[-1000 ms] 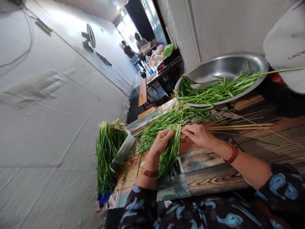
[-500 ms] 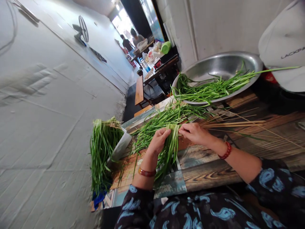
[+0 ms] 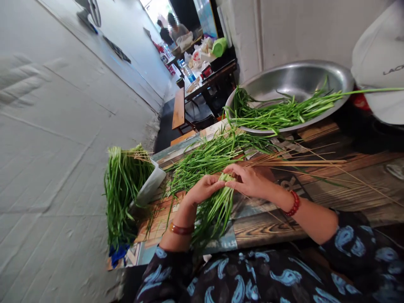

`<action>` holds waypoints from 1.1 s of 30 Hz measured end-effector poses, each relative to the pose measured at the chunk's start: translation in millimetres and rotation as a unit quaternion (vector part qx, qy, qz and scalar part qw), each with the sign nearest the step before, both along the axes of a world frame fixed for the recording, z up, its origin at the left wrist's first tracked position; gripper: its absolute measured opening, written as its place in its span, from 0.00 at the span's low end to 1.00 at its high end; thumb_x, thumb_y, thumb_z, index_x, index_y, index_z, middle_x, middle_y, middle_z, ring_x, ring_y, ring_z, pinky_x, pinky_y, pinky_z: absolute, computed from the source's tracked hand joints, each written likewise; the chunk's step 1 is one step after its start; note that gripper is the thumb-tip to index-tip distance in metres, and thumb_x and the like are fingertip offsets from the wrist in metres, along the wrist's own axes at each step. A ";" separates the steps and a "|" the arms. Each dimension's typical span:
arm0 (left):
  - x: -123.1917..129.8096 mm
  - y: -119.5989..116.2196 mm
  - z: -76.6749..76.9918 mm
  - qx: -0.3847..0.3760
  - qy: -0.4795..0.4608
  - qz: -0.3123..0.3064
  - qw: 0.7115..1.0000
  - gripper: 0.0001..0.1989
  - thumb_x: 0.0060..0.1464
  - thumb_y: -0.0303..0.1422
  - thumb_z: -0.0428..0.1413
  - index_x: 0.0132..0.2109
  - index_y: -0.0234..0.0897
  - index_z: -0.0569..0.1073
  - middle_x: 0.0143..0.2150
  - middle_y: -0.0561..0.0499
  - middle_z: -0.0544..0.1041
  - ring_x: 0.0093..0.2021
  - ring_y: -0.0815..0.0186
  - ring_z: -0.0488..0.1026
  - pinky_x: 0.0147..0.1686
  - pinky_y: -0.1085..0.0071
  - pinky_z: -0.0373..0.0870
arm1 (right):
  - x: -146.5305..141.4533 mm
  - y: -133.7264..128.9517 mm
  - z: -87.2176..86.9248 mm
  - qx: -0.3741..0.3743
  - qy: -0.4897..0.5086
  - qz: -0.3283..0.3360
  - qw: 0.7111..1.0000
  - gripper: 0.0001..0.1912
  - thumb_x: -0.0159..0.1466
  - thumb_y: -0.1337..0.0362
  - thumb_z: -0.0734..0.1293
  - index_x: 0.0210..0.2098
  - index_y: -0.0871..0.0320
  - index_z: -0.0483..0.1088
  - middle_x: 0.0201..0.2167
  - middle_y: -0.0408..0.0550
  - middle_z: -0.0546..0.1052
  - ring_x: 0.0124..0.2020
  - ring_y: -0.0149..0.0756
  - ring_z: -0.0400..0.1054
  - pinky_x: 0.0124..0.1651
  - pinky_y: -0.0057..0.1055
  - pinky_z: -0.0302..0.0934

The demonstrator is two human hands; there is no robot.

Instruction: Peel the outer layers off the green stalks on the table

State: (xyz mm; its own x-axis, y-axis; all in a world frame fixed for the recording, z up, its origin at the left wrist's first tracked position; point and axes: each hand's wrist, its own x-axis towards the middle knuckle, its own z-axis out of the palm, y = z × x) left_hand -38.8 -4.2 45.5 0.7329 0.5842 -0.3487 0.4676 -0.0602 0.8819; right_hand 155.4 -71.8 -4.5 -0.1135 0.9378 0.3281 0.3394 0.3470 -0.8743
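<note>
Left hand [image 3: 203,189] and right hand [image 3: 252,182] pinch greens [image 3: 217,210] between their fingers — pale ends, partly covered, point away — leaves trailing bodyward.

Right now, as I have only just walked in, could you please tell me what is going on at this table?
The person's left hand grips a bunch of greens near its pale ends, and the right hand touches those same ends. Loose greens lie just beyond on the table, with thin sticks to the right. Behind, a metal basin holds more greens, and at the left hanging greens drape down beside a white container.
</note>
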 end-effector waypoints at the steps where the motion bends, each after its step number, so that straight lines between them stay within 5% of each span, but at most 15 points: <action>1: 4.6 -0.5 -1.8 0.018 0.005 -0.031 0.999 0.29 0.53 0.56 0.58 0.23 0.32 0.67 0.20 0.57 0.58 0.22 0.76 0.51 0.22 0.76 0.49 | -0.3 -0.6 -1.3 0.016 0.003 0.000 1.000 0.12 0.65 0.60 0.67 0.46 0.59 0.70 0.36 0.48 0.78 0.34 0.33 0.71 0.38 0.30 0.63; 4: 17.9 -1.0 -11.1 0.045 -0.001 -0.072 0.996 0.30 0.54 0.57 0.56 0.23 0.32 0.68 0.20 0.57 0.57 0.23 0.75 0.50 0.23 0.75 0.46 | -1.7 -0.5 -6.3 0.011 0.005 -0.017 1.000 0.07 0.66 0.62 0.64 0.39 0.58 0.72 0.33 0.46 0.78 0.33 0.32 0.70 0.38 0.29 0.62; 9: 15.1 6.1 -22.4 0.050 -0.021 -0.023 0.998 0.27 0.53 0.54 0.58 0.31 0.30 0.77 0.24 0.54 0.68 0.25 0.72 0.60 0.27 0.75 0.56 | -5.2 6.4 -21.4 -0.109 0.044 -0.061 0.991 0.11 0.65 0.57 0.65 0.35 0.59 0.74 0.28 0.45 0.77 0.26 0.31 0.66 0.29 0.28 0.56; 13: 2.0 23.4 -21.8 0.047 -0.025 0.074 0.996 0.24 0.56 0.49 0.58 0.41 0.29 0.79 0.33 0.45 0.79 0.30 0.67 0.72 0.34 0.72 0.68 | -7.7 9.3 -32.0 -0.138 0.040 -0.053 0.988 0.12 0.64 0.56 0.65 0.30 0.59 0.72 0.24 0.42 0.74 0.25 0.30 0.63 0.30 0.27 0.55; 16: 6.3 41.2 -25.1 0.146 -0.025 0.128 0.981 0.17 0.57 0.42 0.58 0.41 0.31 0.80 0.37 0.43 0.81 0.35 0.64 0.76 0.39 0.69 0.71 | -9.1 7.8 -33.9 -0.112 0.003 -0.080 0.990 0.12 0.64 0.57 0.64 0.29 0.58 0.71 0.22 0.41 0.72 0.24 0.31 0.62 0.30 0.28 0.55; 23: 48.0 74.2 -43.3 0.433 0.072 -0.013 0.898 0.08 0.57 0.27 0.57 0.42 0.33 0.81 0.43 0.42 0.79 0.44 0.59 0.74 0.49 0.64 0.68 | -7.2 10.8 -35.1 -0.074 0.000 -0.137 0.988 0.09 0.64 0.61 0.63 0.30 0.56 0.71 0.25 0.44 0.76 0.27 0.33 0.68 0.33 0.29 0.57; 33: 57.3 77.0 -47.9 0.583 0.227 -0.104 0.773 0.12 0.65 0.33 0.51 0.37 0.37 0.77 0.41 0.45 0.76 0.42 0.58 0.70 0.40 0.63 0.63 | -10.5 14.5 -38.9 -0.063 0.044 -0.139 0.987 0.12 0.66 0.57 0.63 0.33 0.56 0.73 0.29 0.45 0.79 0.31 0.35 0.71 0.37 0.29 0.61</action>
State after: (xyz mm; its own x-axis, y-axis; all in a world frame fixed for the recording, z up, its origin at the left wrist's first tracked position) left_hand 18.5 72.8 -2.4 0.8105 0.5807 0.0771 0.5856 -0.8065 -0.0815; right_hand 144.8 -57.3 -43.5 0.1779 0.9628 0.2034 0.3267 0.1372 -0.9351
